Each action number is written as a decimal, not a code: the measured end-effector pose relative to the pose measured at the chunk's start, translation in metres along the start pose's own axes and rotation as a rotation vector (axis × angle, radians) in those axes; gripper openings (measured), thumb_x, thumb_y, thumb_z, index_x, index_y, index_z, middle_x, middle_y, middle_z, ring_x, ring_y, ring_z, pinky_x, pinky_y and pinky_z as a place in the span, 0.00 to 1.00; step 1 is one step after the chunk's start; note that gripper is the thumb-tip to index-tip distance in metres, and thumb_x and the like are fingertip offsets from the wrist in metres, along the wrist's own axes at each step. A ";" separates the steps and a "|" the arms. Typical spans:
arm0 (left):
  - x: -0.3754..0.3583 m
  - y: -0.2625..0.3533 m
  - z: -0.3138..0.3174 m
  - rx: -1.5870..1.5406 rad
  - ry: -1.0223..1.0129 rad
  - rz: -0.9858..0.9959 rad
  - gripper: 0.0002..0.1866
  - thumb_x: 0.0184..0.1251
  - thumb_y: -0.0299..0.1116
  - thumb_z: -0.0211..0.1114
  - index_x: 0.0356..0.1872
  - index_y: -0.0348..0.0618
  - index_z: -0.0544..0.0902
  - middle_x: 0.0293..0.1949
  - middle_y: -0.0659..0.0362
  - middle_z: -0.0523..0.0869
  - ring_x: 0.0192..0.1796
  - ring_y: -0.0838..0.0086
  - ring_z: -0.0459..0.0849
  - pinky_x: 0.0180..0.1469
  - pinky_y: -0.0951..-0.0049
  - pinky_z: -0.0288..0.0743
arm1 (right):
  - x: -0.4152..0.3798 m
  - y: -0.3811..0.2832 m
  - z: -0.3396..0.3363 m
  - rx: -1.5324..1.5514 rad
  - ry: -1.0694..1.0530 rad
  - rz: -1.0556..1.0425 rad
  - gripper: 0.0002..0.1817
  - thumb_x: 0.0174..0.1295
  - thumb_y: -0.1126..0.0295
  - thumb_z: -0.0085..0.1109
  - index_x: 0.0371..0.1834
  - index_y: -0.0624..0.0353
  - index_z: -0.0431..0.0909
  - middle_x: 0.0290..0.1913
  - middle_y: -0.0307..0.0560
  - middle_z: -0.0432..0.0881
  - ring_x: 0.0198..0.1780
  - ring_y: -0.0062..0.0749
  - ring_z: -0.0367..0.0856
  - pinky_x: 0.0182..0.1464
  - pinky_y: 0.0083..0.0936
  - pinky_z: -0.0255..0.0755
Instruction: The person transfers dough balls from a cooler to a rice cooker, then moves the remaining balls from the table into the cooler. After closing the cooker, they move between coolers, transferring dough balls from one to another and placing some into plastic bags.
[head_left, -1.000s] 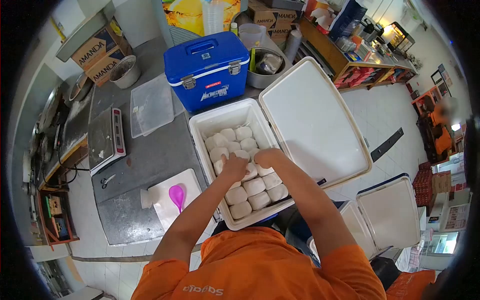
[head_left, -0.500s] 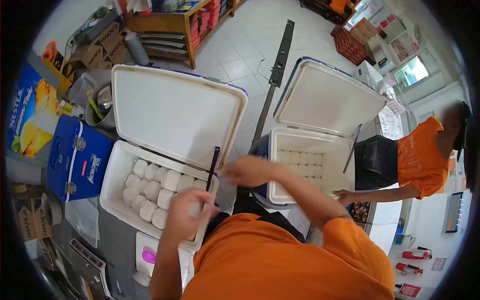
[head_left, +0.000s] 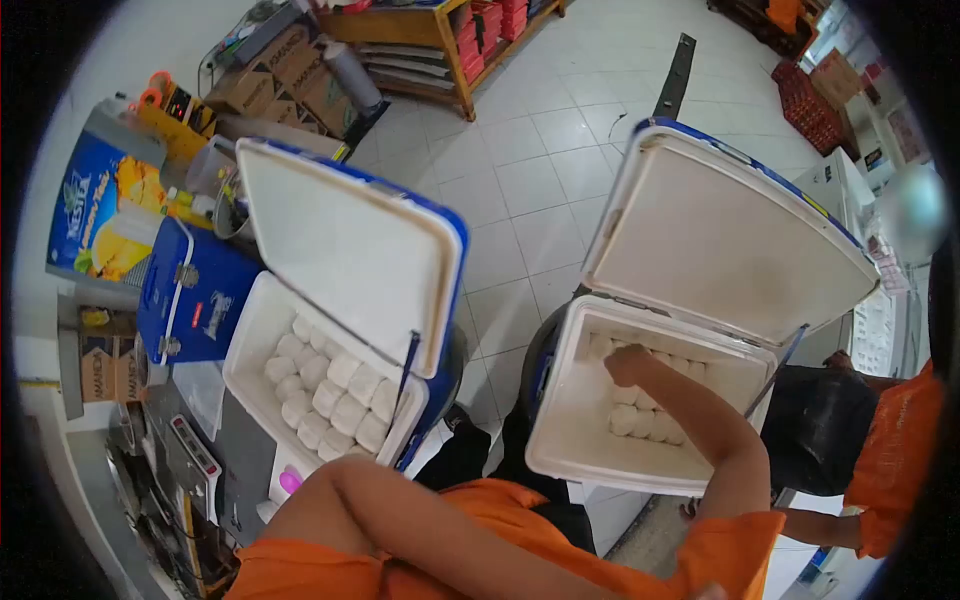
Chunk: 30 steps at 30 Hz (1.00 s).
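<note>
White dough balls (head_left: 640, 420) fill both open coolers (head_left: 560, 440); right hand (head_left: 628, 366) grip closed inside one.

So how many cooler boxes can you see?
3: a closed blue cooler at left, an open cooler of white lumps beside it, and an open cooler under the right hand.
</note>
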<state>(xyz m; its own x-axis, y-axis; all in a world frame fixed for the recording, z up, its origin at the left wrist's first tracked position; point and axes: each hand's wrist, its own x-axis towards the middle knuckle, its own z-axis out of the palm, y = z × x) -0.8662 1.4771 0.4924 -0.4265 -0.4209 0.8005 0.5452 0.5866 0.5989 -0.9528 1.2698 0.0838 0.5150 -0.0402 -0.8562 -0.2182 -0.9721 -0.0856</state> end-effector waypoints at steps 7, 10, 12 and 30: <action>-0.137 -0.134 -0.035 -0.090 0.834 -1.044 0.08 0.77 0.31 0.64 0.51 0.41 0.82 0.49 0.53 0.88 0.55 0.65 0.85 0.62 0.63 0.76 | 0.159 -0.029 0.135 -0.042 0.925 0.300 0.33 0.68 0.67 0.51 0.73 0.78 0.67 0.71 0.71 0.72 0.72 0.71 0.70 0.68 0.85 0.55; -0.212 -0.222 -0.051 0.717 0.569 -1.477 0.11 0.74 0.26 0.59 0.53 0.41 0.83 0.52 0.49 0.88 0.58 0.60 0.87 0.60 0.56 0.80 | 0.098 -0.047 0.104 0.175 0.751 0.290 0.36 0.69 0.60 0.52 0.78 0.67 0.63 0.76 0.65 0.67 0.77 0.66 0.62 0.74 0.73 0.53; -0.217 -0.253 -0.066 0.950 0.295 -1.626 0.13 0.72 0.26 0.59 0.54 0.41 0.84 0.53 0.48 0.89 0.59 0.58 0.87 0.59 0.53 0.81 | 0.095 -0.048 0.092 0.299 0.713 0.334 0.37 0.69 0.58 0.52 0.80 0.64 0.62 0.77 0.63 0.65 0.78 0.63 0.61 0.76 0.67 0.53; -0.386 -0.376 -0.062 1.167 -0.306 -1.767 0.26 0.70 0.42 0.64 0.67 0.44 0.80 0.68 0.47 0.81 0.71 0.54 0.77 0.74 0.48 0.64 | 0.035 -0.088 0.129 -0.142 0.819 0.025 0.11 0.61 0.66 0.60 0.38 0.56 0.90 0.48 0.53 0.85 0.56 0.46 0.79 0.68 0.46 0.66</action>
<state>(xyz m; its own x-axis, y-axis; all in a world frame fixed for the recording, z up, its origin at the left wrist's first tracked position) -0.8620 1.3757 -0.0405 0.0030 -0.8408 -0.5414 -0.9849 -0.0961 0.1438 -1.0224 1.3833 -0.0041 0.9637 -0.1642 -0.2106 -0.1593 -0.9864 0.0401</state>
